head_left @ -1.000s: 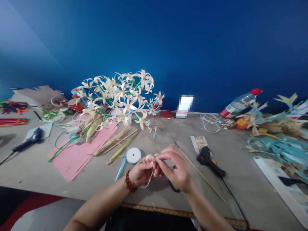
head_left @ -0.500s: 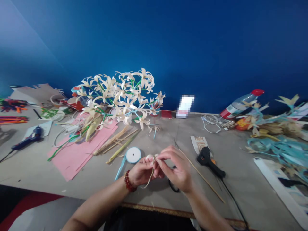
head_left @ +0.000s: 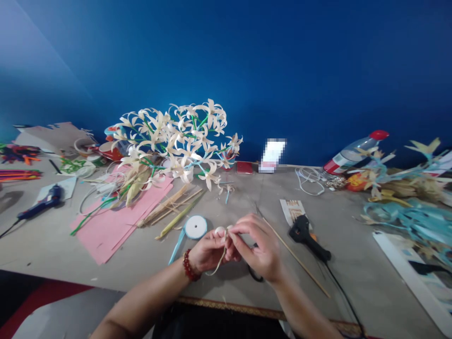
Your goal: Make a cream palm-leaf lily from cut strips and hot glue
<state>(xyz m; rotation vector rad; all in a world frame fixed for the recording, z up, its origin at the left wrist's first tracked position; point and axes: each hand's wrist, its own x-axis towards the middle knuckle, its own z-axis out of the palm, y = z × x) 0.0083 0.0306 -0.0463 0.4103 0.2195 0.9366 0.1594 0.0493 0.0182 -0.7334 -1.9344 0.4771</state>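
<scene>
Near the table's front edge, my left hand (head_left: pixel 211 249), with a red bead bracelet at the wrist, pinches a small pale flower piece (head_left: pixel 221 231). A thin pale strip (head_left: pixel 221 262) hangs from it between the hands. My right hand (head_left: pixel 257 242) meets it from the right, thumb and forefinger pressed together on the same piece. The fingertips hide part of it. A roll of light blue ribbon (head_left: pixel 196 227) lies just behind my left hand. Partly hidden under my right hand is a black-handled tool (head_left: pixel 254 274). A thin wooden stick (head_left: pixel 296 256) lies to the right.
White flowers (head_left: pixel 183 141) on green stems stand at the back, beside pink paper (head_left: pixel 116 226) and dry husk strips. A black glue gun (head_left: pixel 309 238) trails its cord on the right; a blue one (head_left: pixel 44 203) lies left. A bottle (head_left: pixel 353 153) leans at back right.
</scene>
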